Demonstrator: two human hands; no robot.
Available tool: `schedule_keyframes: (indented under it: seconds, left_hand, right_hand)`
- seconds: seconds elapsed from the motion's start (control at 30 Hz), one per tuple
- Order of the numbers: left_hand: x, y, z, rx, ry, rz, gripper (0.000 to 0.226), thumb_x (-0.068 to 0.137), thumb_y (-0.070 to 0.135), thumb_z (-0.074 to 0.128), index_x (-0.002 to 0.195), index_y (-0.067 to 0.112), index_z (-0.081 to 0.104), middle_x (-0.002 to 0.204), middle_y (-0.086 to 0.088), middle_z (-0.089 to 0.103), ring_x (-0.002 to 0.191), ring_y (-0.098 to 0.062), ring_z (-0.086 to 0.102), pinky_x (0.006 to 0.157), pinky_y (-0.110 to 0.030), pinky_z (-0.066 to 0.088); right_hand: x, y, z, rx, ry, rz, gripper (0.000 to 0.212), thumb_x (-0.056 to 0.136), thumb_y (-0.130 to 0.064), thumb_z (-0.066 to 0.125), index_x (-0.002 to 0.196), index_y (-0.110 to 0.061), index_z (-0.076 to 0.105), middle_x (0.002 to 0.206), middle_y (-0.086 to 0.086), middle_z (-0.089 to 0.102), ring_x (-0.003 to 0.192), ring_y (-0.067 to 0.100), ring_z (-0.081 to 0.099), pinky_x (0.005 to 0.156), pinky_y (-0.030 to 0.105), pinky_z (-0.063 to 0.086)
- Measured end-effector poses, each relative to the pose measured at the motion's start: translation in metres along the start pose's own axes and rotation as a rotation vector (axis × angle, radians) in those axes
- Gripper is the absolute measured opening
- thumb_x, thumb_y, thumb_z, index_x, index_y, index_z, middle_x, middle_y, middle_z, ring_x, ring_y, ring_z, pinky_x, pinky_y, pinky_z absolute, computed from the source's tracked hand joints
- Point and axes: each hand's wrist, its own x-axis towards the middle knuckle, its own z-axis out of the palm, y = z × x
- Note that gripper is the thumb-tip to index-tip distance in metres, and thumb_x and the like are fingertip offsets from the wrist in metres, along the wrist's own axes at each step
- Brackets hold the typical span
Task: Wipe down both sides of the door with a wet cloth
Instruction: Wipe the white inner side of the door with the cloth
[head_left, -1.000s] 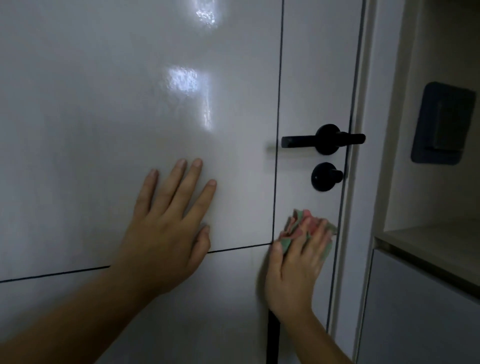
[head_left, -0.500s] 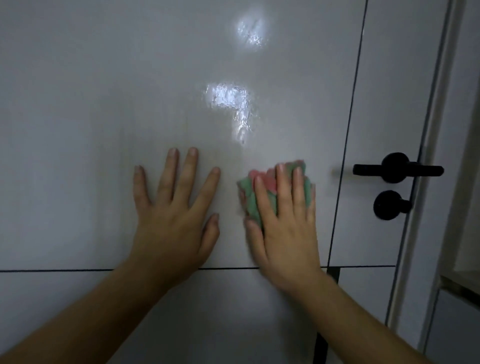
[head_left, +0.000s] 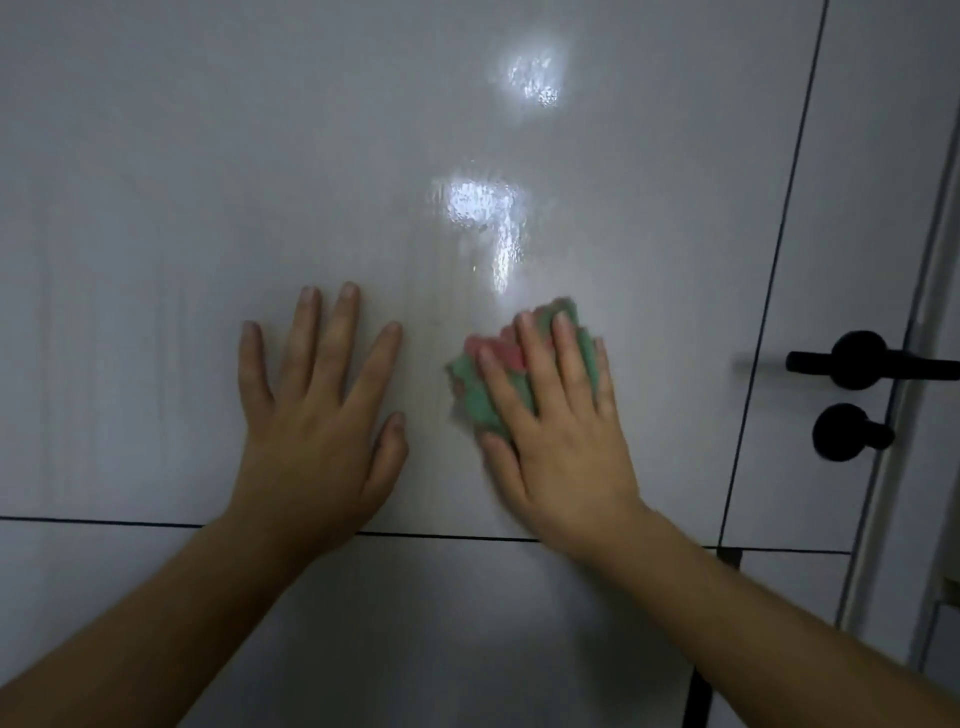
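A glossy white door (head_left: 208, 182) with thin black grooves fills the view, and wet patches shine on its upper middle. My left hand (head_left: 317, 415) lies flat on the door with fingers spread, just above the horizontal groove. To its right, my right hand (head_left: 561, 421) presses a crumpled green and pink cloth (head_left: 480, 387) against the door with straight fingers. The cloth shows past the fingertips and beside the thumb.
A black lever handle (head_left: 857, 361) and a black lock knob (head_left: 844, 432) sit at the door's right edge. The white door frame (head_left: 930, 364) runs down the far right. A vertical groove (head_left: 769, 291) divides the door panel.
My right hand has carried the cloth from below the lock knob leftward and up onto the main panel. The view has swung left. My left hand has stayed flat on the door.
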Motion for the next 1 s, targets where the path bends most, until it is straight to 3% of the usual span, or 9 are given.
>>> schedule_keyframes:
  seconds: [0.17,0.33,0.4,0.57,0.63,0.83,0.9,1.0]
  left_hand:
    - [-0.004,-0.017,0.004,0.027,-0.012,0.041,0.066,0.098,0.039,0.041,0.16,0.016,0.035,0.171,-0.018,0.02,0.158,-0.041,0.016,0.119,-0.071,0.012]
    - [-0.006,-0.024,0.006,0.028,-0.002,0.059,0.066,0.098,0.038,0.043,0.16,0.017,0.036,0.171,-0.015,0.022,0.158,-0.037,0.019,0.12,-0.068,0.014]
    - [-0.006,-0.023,0.005,0.01,0.003,0.047,0.065,0.097,0.038,0.043,0.158,0.015,0.038,0.17,-0.015,0.025,0.157,-0.036,0.022,0.121,-0.067,0.016]
    - [-0.007,-0.028,-0.003,-0.067,0.011,0.041,0.065,0.098,0.037,0.043,0.156,0.008,0.042,0.169,-0.017,0.027,0.157,-0.035,0.025,0.122,-0.064,0.02]
    - [-0.009,-0.036,-0.005,-0.046,0.007,0.023,0.066,0.098,0.038,0.043,0.157,0.008,0.04,0.169,-0.019,0.025,0.157,-0.037,0.022,0.122,-0.062,0.02]
    - [-0.01,-0.049,-0.005,-0.001,-0.001,-0.005,0.065,0.099,0.039,0.041,0.159,0.014,0.038,0.17,-0.017,0.023,0.158,-0.037,0.019,0.121,-0.067,0.016]
    - [-0.011,-0.051,-0.005,-0.017,0.013,-0.005,0.065,0.098,0.038,0.042,0.158,0.012,0.04,0.17,-0.016,0.025,0.158,-0.035,0.021,0.121,-0.065,0.018]
    - [-0.016,-0.059,-0.008,-0.056,0.026,-0.012,0.067,0.098,0.036,0.044,0.156,0.004,0.04,0.168,-0.02,0.026,0.156,-0.036,0.025,0.122,-0.063,0.022]
  right_hand:
    - [-0.024,0.0,0.0,-0.075,-0.107,-0.304,0.068,0.101,-0.049,0.045,0.162,-0.029,0.022,0.17,0.009,0.013,0.157,0.036,0.008,0.126,0.056,0.007]
    - [0.087,0.028,-0.015,-0.088,0.094,0.03,0.063,0.105,-0.044,0.035,0.163,-0.027,0.018,0.17,0.014,0.012,0.157,0.037,0.004,0.127,0.053,-0.002]
    - [0.091,0.021,-0.012,-0.094,0.101,0.041,0.064,0.105,-0.043,0.035,0.164,-0.025,0.016,0.171,0.015,0.009,0.157,0.038,0.002,0.126,0.056,0.0]
    - [0.014,-0.007,0.0,-0.066,-0.07,-0.319,0.066,0.102,-0.045,0.042,0.162,-0.023,0.023,0.17,0.013,0.013,0.157,0.038,0.006,0.125,0.06,0.01]
    - [0.02,0.001,-0.006,-0.091,-0.098,-0.385,0.064,0.103,-0.045,0.04,0.162,-0.025,0.024,0.17,0.011,0.015,0.157,0.036,0.007,0.126,0.058,0.011]
    - [0.148,0.004,-0.023,-0.079,0.087,0.042,0.063,0.104,-0.045,0.031,0.163,-0.026,0.017,0.171,0.012,0.009,0.158,0.035,0.002,0.127,0.051,-0.004]
    - [0.149,-0.013,-0.017,-0.082,0.087,-0.026,0.065,0.104,-0.045,0.034,0.163,-0.025,0.018,0.171,0.014,0.011,0.157,0.037,0.003,0.127,0.054,0.0]
    - [0.112,-0.031,-0.01,-0.093,-0.009,-0.306,0.064,0.104,-0.044,0.038,0.162,-0.023,0.024,0.17,0.014,0.014,0.157,0.037,0.005,0.126,0.058,0.008]
